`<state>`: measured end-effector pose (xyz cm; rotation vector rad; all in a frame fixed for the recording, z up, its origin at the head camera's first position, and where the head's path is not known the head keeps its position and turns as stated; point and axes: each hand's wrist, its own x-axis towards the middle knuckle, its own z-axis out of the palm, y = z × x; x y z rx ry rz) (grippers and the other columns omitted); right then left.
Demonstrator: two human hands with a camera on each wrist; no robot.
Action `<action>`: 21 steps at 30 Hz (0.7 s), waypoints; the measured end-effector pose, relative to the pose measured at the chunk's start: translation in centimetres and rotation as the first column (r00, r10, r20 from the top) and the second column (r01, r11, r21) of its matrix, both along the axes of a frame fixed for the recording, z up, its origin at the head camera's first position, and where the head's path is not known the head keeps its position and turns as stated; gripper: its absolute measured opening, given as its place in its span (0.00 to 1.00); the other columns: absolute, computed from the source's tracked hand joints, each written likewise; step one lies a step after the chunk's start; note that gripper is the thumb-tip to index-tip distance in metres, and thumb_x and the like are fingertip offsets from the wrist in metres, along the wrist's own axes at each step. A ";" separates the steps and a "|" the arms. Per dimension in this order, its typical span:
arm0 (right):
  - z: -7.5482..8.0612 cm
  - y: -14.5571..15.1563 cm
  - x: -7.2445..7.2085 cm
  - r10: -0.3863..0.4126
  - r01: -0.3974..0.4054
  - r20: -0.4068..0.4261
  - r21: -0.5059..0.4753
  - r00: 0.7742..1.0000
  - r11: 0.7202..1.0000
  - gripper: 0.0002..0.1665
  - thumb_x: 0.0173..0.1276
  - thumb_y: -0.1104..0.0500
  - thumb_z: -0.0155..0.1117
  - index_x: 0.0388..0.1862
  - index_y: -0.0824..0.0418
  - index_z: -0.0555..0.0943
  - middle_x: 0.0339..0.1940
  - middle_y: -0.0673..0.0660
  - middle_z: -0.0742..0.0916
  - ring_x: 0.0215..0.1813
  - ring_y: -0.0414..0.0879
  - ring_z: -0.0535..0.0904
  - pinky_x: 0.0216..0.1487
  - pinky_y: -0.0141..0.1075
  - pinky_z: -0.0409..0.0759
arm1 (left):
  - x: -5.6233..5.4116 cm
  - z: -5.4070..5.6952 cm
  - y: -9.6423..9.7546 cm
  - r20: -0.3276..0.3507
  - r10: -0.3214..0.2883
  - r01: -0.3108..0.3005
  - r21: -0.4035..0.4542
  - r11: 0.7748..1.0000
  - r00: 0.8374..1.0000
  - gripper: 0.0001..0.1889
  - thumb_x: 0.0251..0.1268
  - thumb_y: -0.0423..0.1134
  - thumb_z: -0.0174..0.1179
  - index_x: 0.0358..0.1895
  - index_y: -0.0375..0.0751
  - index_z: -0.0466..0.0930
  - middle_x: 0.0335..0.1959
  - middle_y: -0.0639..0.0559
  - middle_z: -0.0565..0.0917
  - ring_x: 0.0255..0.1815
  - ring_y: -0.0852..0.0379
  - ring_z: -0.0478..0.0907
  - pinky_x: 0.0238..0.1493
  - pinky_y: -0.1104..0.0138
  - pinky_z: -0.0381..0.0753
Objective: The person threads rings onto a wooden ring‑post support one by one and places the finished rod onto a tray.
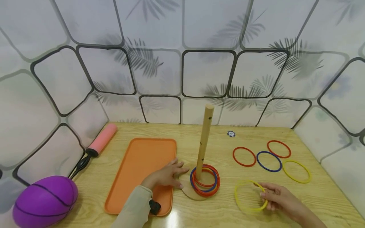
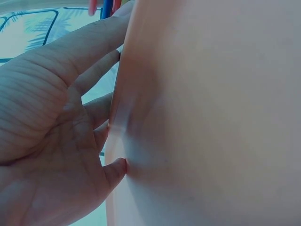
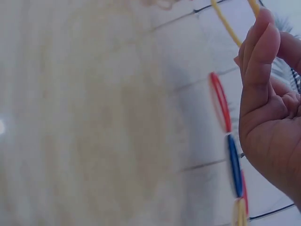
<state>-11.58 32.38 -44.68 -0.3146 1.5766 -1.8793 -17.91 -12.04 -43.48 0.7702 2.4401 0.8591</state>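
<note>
My right hand (image 1: 280, 198) pinches a yellow ring (image 1: 260, 208) between thumb and fingers, tilted over the table's right side. A wooden peg (image 1: 204, 139) stands upright on a round wooden base (image 1: 186, 187). Several red and blue rings (image 1: 218, 185) lie around the foot of the peg. My left hand (image 1: 166, 174) is spread over the tray's right rim, its fingertips at the left edge of the base; whether they touch it I cannot tell. In the left wrist view its fingers (image 2: 96, 73) are fairly straight, partly hidden by a pale surface.
An orange tray (image 1: 142, 171) lies left of the base. Right of the peg are a red ring (image 1: 248, 165), a blue ring (image 1: 273, 171), another red ring (image 1: 279, 141) and a yellow ring (image 1: 302, 182). A chip (image 1: 231, 134), pink pump (image 1: 104, 137) and purple ball (image 1: 45, 201) are also there.
</note>
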 end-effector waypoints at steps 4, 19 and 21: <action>1.9 -0.4 -0.7 0.025 -0.027 -0.050 -0.055 0.998 0.998 0.29 0.74 0.70 0.42 0.58 0.38 0.74 0.36 0.50 0.85 0.31 0.37 0.82 0.34 0.28 0.80 | 0.0 0.0 0.0 -0.002 -0.003 0.003 0.005 1.000 1.000 0.35 0.54 0.42 0.69 0.68 0.44 0.68 0.73 0.39 0.56 0.75 0.39 0.37 0.69 0.41 0.45; 10.4 -1.8 -3.7 0.069 -0.092 -0.330 -0.055 0.941 0.994 0.35 0.73 0.75 0.38 0.69 0.42 0.67 0.38 0.51 0.83 0.32 0.41 0.83 0.34 0.32 0.82 | -0.1 -0.1 0.0 0.008 -0.001 0.001 -0.012 1.000 1.000 0.35 0.55 0.43 0.68 0.68 0.45 0.67 0.74 0.41 0.55 0.76 0.40 0.36 0.69 0.42 0.44; 11.5 -2.1 -4.1 0.062 -0.089 -0.355 -0.060 0.933 0.994 0.35 0.73 0.76 0.38 0.68 0.44 0.68 0.37 0.51 0.83 0.31 0.41 0.83 0.34 0.31 0.82 | -0.1 -0.1 0.0 0.006 -0.002 0.002 -0.013 1.000 1.000 0.36 0.55 0.43 0.69 0.68 0.45 0.68 0.74 0.40 0.56 0.76 0.40 0.36 0.69 0.42 0.44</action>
